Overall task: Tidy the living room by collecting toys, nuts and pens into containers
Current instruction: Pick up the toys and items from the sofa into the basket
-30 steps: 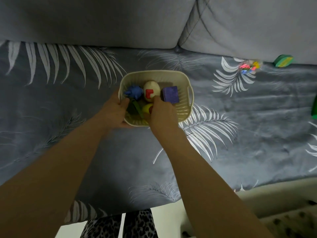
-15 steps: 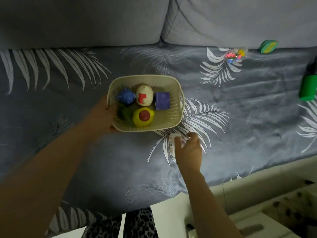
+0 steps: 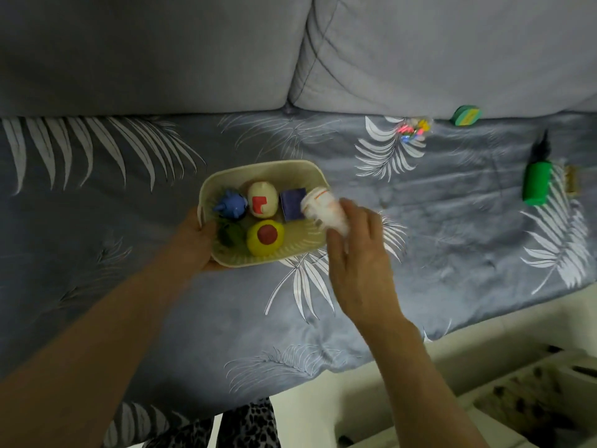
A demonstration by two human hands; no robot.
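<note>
Toy-collecting step in hand — right hand [image 3: 358, 250] gripping a small white plastic toy [image 3: 326, 210], poised at the near rim of the beige ribbed plastic basket [image 3: 258, 258]. Left hand [image 3: 197, 237] clasping the basket's far-side wall. Next, probably: tip inward and release — past the purple cube [image 3: 292, 203].

Home living room, I'd say. I'm looking down at a grey sofa [image 3: 420, 50] with two back cushions, seat under a grey leaf-print cover [image 3: 129, 195]. Toys scattered on it: beige basket [image 3: 258, 171] holding a blue figure [image 3: 231, 205], an egg-shaped toy [image 3: 262, 200], a purple block [image 3: 292, 203], a yellow ball [image 3: 265, 238]; green bottle [image 3: 536, 182] and green-yellow piece [image 3: 466, 115] further right. Pale floor [image 3: 323, 412] below.
</note>
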